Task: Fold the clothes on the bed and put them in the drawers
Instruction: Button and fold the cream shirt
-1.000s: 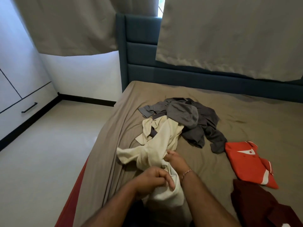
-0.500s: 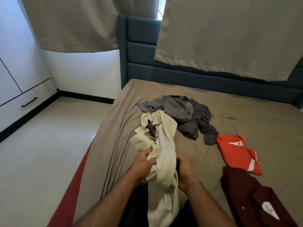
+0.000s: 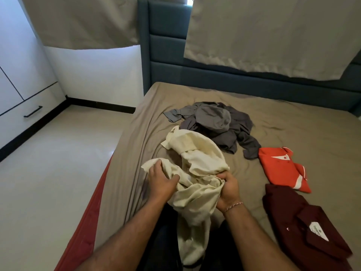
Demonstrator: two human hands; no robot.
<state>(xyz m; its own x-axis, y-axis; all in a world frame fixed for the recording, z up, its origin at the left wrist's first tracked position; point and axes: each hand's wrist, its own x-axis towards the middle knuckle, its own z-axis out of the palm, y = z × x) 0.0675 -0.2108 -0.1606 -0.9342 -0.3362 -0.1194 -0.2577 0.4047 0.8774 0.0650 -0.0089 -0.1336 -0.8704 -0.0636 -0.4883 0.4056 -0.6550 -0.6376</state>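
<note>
A crumpled cream garment [image 3: 197, 163] lies bunched at the near edge of the bed [image 3: 293, 122], part of it hanging down over the edge. My left hand [image 3: 161, 179] grips its left side, thumb and fingers curled into the cloth. My right hand [image 3: 228, 187] pinches a fold on its right side. Behind it sits a heap of grey clothes [image 3: 216, 124]. To the right lie a folded orange shirt [image 3: 283, 167] and a folded maroon shirt [image 3: 304, 223]. A white drawer [image 3: 29, 106] with a black handle is in the wardrobe at far left.
A teal padded headboard [image 3: 214, 73] stands behind the bed, with beige curtains [image 3: 273, 32] hanging over it. Pale tiled floor [image 3: 50, 173] runs between the bed's left side and the wardrobe. A red mattress edge [image 3: 88, 216] shows under the sheet.
Both hands have pulled the cream garment away from the grey heap and shifted their grips, spreading it wider. The left hand moved out to the left, the right one to the right.
</note>
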